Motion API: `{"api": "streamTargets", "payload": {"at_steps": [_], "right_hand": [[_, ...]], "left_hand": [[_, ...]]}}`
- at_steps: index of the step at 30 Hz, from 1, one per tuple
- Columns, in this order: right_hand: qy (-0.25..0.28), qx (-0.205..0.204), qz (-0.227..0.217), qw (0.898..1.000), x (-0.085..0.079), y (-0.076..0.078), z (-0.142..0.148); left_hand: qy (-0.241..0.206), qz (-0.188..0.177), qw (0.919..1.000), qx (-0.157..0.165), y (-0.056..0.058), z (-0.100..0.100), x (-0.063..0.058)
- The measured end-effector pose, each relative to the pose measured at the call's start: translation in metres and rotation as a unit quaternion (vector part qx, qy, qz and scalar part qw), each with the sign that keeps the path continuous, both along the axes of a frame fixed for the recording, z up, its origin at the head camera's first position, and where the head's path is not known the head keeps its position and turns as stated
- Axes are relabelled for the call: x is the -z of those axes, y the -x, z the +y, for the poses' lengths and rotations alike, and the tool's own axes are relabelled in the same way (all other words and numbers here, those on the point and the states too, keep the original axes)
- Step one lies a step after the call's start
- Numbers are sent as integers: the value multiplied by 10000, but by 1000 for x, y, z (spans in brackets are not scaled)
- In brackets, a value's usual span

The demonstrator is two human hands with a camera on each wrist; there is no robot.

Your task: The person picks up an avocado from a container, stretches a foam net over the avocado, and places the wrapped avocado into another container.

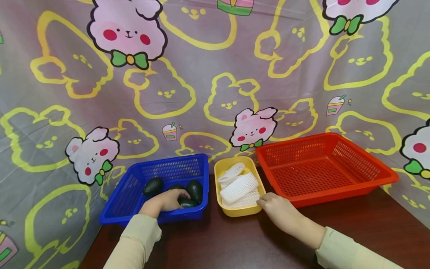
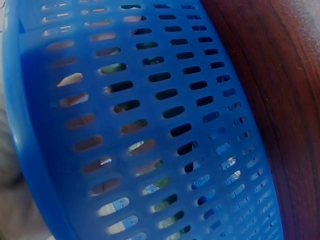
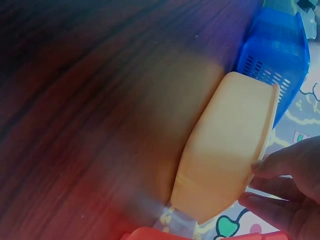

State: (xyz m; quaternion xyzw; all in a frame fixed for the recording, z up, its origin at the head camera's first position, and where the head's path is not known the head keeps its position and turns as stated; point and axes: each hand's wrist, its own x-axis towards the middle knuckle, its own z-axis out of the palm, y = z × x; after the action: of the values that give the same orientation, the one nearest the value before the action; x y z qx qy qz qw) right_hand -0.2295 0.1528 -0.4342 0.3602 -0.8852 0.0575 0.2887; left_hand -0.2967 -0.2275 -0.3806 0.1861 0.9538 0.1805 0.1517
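At 4 o'clock in the blue basket [image 1: 174, 167] my left fingers [image 1: 184, 192] clasp 1 avocado [image 1: 188, 203], likely against rolling, while my right fingers [image 1: 263, 199] touch the yellow tray's [image 1: 239, 212] rim, perhaps steadying it, whether pinching I cannot tell.

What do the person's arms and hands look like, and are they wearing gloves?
No gloves: the left hand and the right hand are both bare. The plain, pale cream cloth left sleeve and matching right sleeve end in wide cuffs that look folded back. I see no pictures or stripes on them.
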Motion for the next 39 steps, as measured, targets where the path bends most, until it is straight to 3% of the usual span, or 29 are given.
{"api": "streamTargets", "payload": {"at_steps": [14,33,39], "right_hand": [[5,190,-99,9998,1,-2,-1],[247,-21,139,9996,6,1,-2],[234,-28,134,9996,7,0,-2]], "left_hand": [[126,-319,9993,-135,4,0,1],[435,-597,9970,-248,8,1,7],[391,-528,9976,-218,10,0,10]]}}
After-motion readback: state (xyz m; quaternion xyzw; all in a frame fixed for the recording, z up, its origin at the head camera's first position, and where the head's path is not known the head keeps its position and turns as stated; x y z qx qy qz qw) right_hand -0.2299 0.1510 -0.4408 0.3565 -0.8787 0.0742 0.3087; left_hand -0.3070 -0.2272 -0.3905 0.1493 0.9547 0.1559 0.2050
